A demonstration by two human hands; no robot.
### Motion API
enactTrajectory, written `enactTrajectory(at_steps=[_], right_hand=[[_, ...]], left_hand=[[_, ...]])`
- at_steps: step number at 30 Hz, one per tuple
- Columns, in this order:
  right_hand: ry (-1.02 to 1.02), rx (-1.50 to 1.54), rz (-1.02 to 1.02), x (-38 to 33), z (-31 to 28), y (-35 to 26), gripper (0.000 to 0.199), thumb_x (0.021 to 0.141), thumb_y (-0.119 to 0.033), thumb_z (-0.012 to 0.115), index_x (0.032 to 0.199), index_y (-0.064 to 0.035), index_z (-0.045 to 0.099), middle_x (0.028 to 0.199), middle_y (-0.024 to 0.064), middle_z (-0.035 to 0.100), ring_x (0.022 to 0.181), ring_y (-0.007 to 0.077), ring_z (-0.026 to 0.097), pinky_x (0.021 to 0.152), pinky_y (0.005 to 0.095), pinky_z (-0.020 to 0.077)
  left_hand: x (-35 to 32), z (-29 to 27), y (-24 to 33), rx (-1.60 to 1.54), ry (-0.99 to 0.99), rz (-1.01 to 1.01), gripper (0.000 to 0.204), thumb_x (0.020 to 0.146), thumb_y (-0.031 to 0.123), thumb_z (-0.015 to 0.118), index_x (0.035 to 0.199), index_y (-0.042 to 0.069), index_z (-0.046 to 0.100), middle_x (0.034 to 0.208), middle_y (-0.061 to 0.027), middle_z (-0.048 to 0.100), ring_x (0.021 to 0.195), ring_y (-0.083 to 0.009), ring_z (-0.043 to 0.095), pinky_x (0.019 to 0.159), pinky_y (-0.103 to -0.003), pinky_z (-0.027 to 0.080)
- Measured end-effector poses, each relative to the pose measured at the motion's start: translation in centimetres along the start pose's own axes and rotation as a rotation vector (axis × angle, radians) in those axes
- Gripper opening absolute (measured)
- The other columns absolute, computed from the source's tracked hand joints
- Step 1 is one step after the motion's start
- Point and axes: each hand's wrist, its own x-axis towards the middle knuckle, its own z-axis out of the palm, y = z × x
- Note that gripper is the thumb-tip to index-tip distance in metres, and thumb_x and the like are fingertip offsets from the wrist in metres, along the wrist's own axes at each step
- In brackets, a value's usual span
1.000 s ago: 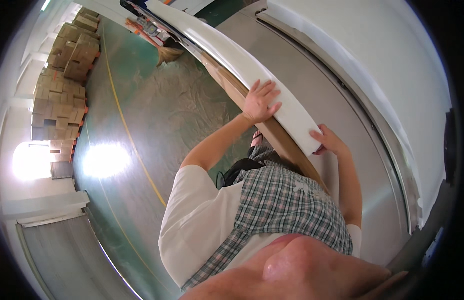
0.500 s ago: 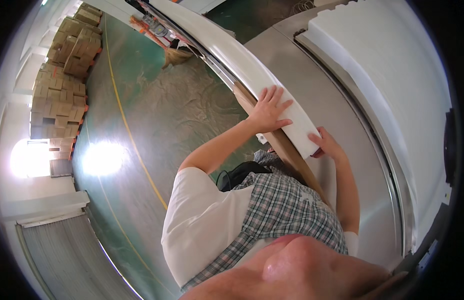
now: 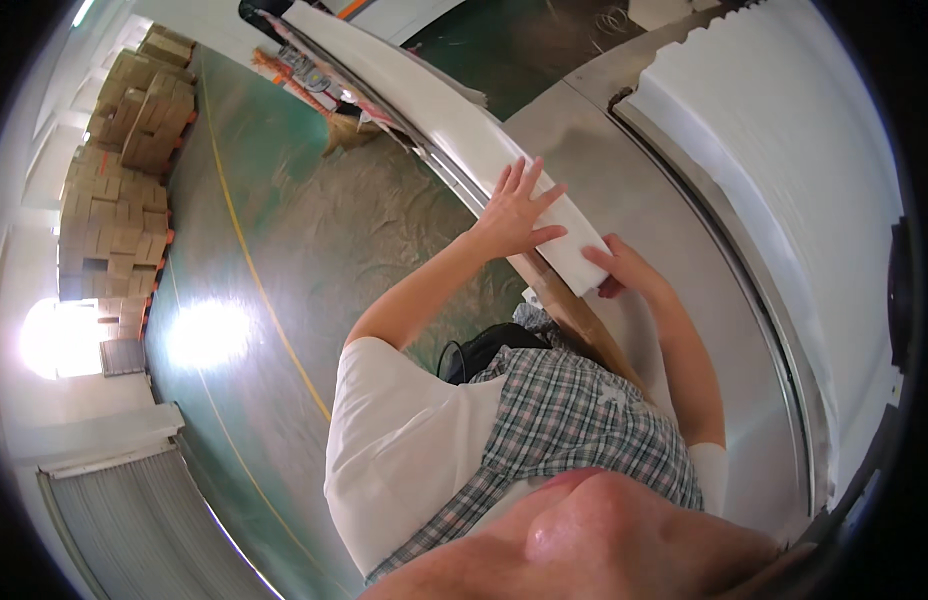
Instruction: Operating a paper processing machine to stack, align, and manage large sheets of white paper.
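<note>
A long, smooth white strip, like a folded or stacked sheet [image 3: 434,110], lies lengthwise along the edge of a grey metal table [image 3: 684,250]. My left hand [image 3: 514,215] rests on top of it with its fingers spread. At the near end, my right hand [image 3: 629,268] pinches the strip's corner, thumb above and fingers partly hidden underneath. A brown edge strip [image 3: 574,320] runs below the white piece toward my checked apron [image 3: 584,420].
Across the table on the right lies a large white sheet [image 3: 784,140] with a ragged far edge, beside a dark rail [image 3: 724,235]. Beyond the table's left edge are a straw broom [image 3: 344,132] and the green floor [image 3: 284,180]. Stacked cartons [image 3: 114,220] stand on pallets.
Both hands and the strip's near end have shifted a little away from me and to the left. My left hand stays spread on top; the right keeps its pinch.
</note>
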Motion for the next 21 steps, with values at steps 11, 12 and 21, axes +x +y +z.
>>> enactTrajectory(at_steps=[11, 12, 21], right_hand=[[0.441, -0.184, -0.43, 3.7, -1.4, 4.6, 0.027, 0.078, -0.02, 0.059, 0.1, -0.0044, 0.055, 0.079, 0.0103, 0.061, 0.071, 0.0168, 0.057, 0.065, 0.0303, 0.0453], [0.558, -0.178, -0.415, 2.4, -3.0, 6.3, 0.023, 0.08, -0.018, 0.057, 0.098, -0.0039, 0.056, 0.079, 0.0105, 0.061, 0.073, 0.0167, 0.057, 0.065, 0.0301, 0.0454], [1.265, 0.152, -0.036, -9.0, -12.5, 21.5, 0.021, 0.087, -0.023, 0.051, 0.087, -0.0038, 0.058, 0.075, 0.0072, 0.06, 0.06, 0.0121, 0.056, 0.054, 0.0225, 0.0449]], left_hand=[[3.1, 3.6, -7.3, 0.262, -0.122, 0.061, 0.035, 0.083, 0.039, 0.049, 0.11, 0.016, 0.054, 0.122, -0.0098, 0.047, 0.118, -0.0371, 0.034, 0.098, -0.055, 0.022], [3.4, 3.6, -7.8, 0.182, -0.161, 0.111, 0.036, 0.083, 0.039, 0.049, 0.108, 0.014, 0.055, 0.119, -0.011, 0.049, 0.117, -0.0376, 0.036, 0.098, -0.053, 0.024], [18.9, 8.1, -6.5, -0.477, 0.118, -0.049, 0.023, 0.079, 0.016, 0.058, 0.099, 0.003, 0.058, 0.093, -0.0123, 0.063, 0.089, -0.0285, 0.06, 0.073, -0.035, 0.047]])
